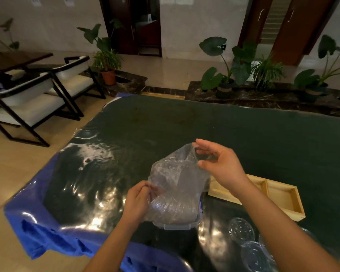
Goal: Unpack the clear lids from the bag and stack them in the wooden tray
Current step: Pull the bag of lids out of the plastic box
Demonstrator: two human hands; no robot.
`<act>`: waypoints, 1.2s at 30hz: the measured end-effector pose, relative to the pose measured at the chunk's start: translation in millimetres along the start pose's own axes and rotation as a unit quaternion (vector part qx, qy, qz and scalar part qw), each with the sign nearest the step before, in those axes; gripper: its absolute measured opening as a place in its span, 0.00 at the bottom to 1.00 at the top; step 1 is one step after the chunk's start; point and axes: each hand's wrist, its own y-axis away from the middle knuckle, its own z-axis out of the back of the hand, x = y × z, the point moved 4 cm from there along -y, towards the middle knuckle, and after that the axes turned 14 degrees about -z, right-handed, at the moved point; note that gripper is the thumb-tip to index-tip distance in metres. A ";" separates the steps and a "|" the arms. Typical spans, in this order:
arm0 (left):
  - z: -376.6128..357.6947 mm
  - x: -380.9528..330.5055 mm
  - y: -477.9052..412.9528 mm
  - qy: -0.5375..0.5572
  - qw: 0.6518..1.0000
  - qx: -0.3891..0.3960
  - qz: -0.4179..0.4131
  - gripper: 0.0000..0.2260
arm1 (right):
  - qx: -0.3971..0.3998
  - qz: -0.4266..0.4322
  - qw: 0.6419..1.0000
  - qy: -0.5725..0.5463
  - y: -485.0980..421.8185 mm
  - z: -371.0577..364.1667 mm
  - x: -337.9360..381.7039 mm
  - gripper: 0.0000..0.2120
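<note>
Head view: I judge I'm opening the bag. At frame centre my left hand curls round the crinkly clear plastic bag. My right hand, fingers half-spread, pinches its filmy mouth. Next I must reach inside. Round clear lids lie lower right, near the pale wooden tray.
</note>
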 end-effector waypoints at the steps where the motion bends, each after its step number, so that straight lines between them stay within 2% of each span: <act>1: -0.6 -3.4 -0.2 -0.002 1.000 0.005 -0.003 0.24 | -0.002 0.003 1.000 0.016 0.7 -0.9 -0.4 0.28; 3: -0.3 -7.4 0.5 0.000 1.000 0.001 -0.003 0.24 | -0.004 0.013 1.000 0.026 2.5 -2.2 -0.8 0.27; 5: 0.5 -9.2 2.6 0.016 1.000 -0.012 0.005 0.22 | 0.014 0.034 0.997 0.070 5.2 -2.2 -0.8 0.32; 7: 0.7 -11.4 5.0 0.035 0.999 -0.029 0.010 0.20 | 0.059 0.061 0.974 0.209 9.4 -6.0 -1.7 0.45; 9: 0.1 -14.5 6.5 0.053 0.997 -0.046 0.017 0.18 | 0.099 0.062 0.933 0.340 16.6 -15.3 -8.4 0.55; 10: -0.3 -15.6 6.3 0.053 0.997 -0.050 0.020 0.18 | 0.090 0.072 0.910 0.397 20.9 -20.7 -10.6 0.56; 11: -0.8 -16.6 5.9 0.051 0.997 -0.049 0.020 0.17 | 0.062 0.102 0.892 0.436 23.8 -26.4 -11.5 0.50; 12: -1.2 -18.4 5.1 0.040 0.998 -0.042 0.019 0.17 | 0.020 0.152 0.888 0.434 24.7 -30.5 -11.6 0.37; 13: -1.0 -19.6 3.6 0.023 0.999 -0.033 0.012 0.17 | -0.034 0.187 0.899 0.394 24.5 -29.7 -9.1 0.21; 14: -0.2 -22.1 1.7 -0.005 1.000 -0.022 0.002 0.16 | -0.076 0.176 0.927 0.323 20.5 -22.6 -5.8 0.09; 15: 1.0 -24.8 -1.0 -0.035 0.999 -0.010 -0.015 0.15 | -0.090 0.108 0.964 0.226 12.4 -11.7 -3.9 0.04; 16: 2.1 -28.8 -3.8 -0.063 0.998 0.001 -0.030 0.14 | -0.068 0.008 0.990 0.120 3.5 -3.9 -6.1 0.05; 18: 3.3 -35.7 -10.3 -0.115 0.992 0.018 -0.054 0.13 | 0.002 -0.149 0.988 -0.045 -1.5 -0.2 -12.8 0.08; 21: 6.5 -50.9 -12.0 -0.223 0.970 -0.005 -0.092 0.08 | 0.031 -0.218 0.959 -0.177 6.6 -7.2 -14.7 0.07; 23: 7.2 -60.4 -0.6 -0.287 0.946 -0.059 -0.136 0.20 | 0.039 -0.234 0.943 -0.234 10.2 -11.5 -14.5 0.07; 25: -3.7 -72.5 14.8 -0.312 0.917 -0.062 -0.241 0.26 | 0.068 -0.239 0.931 -0.268 14.8 -18.7 -11.2 0.09; 27: -27.3 -82.4 25.6 -0.330 0.893 0.015 -0.305 0.29 | 0.115 -0.239 0.921 -0.284 22.2 -33.0 -5.7 0.12; 28: -37.9 -83.9 24.8 -0.321 0.896 0.055 -0.303 0.27 | 0.138 -0.237 0.919 -0.284 25.9 -39.8 -3.7 0.12; 30: -44.0 -87.9 16.6 -0.272 0.915 0.065 -0.292 0.13 | 0.149 -0.223 0.925 -0.268 31.0 -42.0 2.2 0.10; 31: -41.3 -89.8 12.8 -0.259 0.917 0.048 -0.301 0.07 | 0.124 -0.206 0.938 -0.251 30.4 -34.0 4.7 0.08; 32: -37.1 -93.7 10.2 -0.268 0.906 0.028 -0.325 0.06 | 0.079 -0.184 0.954 -0.222 28.1 -20.5 5.9 0.07; 34: -30.9 -100.5 8.5 -0.295 0.877 0.020 -0.378 0.08 | -0.020 -0.144 0.978 -0.152 26.2 9.7 4.8 0.08; 36: -27.9 -103.5 7.5 -0.287 0.880 0.028 -0.378 0.08 | -0.066 -0.135 0.977 -0.150 30.2 23.5 -1.8 0.08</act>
